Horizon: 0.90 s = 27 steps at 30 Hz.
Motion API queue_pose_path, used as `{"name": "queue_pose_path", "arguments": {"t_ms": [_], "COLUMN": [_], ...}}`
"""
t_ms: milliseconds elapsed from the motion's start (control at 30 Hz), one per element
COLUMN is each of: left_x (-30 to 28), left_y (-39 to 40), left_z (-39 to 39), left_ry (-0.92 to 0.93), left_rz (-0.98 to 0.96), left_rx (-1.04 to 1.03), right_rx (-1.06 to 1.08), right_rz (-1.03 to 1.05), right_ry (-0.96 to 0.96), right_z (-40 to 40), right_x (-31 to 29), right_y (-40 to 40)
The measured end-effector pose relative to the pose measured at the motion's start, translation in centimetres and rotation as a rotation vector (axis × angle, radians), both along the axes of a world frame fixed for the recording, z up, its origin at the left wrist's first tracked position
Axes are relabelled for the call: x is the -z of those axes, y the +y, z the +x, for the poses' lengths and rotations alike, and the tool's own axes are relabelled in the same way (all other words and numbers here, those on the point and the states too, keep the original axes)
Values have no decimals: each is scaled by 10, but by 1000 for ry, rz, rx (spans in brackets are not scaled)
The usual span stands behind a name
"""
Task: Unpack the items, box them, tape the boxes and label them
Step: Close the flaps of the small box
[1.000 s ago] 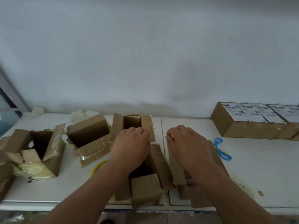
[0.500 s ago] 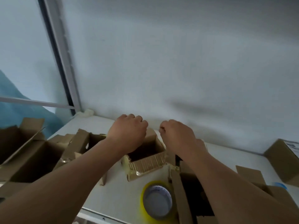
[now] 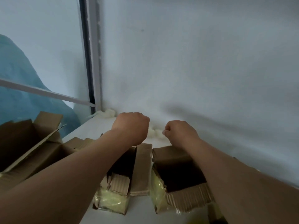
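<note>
Two small open cardboard boxes stand side by side on the white table (image 3: 142, 212). The left box (image 3: 140, 168) has yellow tape on its front and lies partly under my left forearm. The right box (image 3: 178, 173) has a torn corrugated front flap, and my right forearm crosses its right side. My left hand (image 3: 131, 127) hovers beyond the left box with its fingers curled under, out of sight. My right hand (image 3: 180, 131) hangs above the far edge of the right box in a loose fist, thumb against the fingers. I see nothing in either hand.
A larger open cardboard box (image 3: 24, 152) with raised flaps sits at the left. White foam lumps (image 3: 156, 133) lie against the wall (image 3: 210, 70) beyond my hands, and more foam (image 3: 109, 113) in the corner by the window frame (image 3: 93, 62).
The view has swung left and upward, so the tape roll, scissors and labelled boxes have left the frame. Both hands have lifted off the box flaps and curled closed near the wall.
</note>
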<state>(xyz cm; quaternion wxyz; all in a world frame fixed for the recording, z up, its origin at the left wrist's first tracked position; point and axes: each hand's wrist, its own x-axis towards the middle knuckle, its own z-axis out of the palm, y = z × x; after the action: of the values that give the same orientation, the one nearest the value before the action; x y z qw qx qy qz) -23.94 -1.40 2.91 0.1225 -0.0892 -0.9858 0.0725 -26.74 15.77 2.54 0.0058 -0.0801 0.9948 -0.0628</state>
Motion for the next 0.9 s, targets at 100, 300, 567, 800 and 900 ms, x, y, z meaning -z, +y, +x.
{"name": "queue_pose_path", "arguments": {"t_ms": [100,300,567,800,900], "left_x": [8,27,30,22,13], "left_y": [-6,-11,-27,-32,-26], "left_z": [-11,-24,-25,-15,-4], "left_ry": [-44,-123,-132,-138,-160], "left_rz": [21,48,84,116,133], "left_rx": [-15,-16,-33,-62,-72], "right_rx": [-37,-185,-79,-165,-217], "right_rz": [63,121,152,39,85], "right_ry": [-98,-250,-263,-175,-346], "right_z": [-17,-51,-71,-52,-38], "right_x": [6,32,62,41,35], "right_y": [-16,-49,-63,-59,-47]}}
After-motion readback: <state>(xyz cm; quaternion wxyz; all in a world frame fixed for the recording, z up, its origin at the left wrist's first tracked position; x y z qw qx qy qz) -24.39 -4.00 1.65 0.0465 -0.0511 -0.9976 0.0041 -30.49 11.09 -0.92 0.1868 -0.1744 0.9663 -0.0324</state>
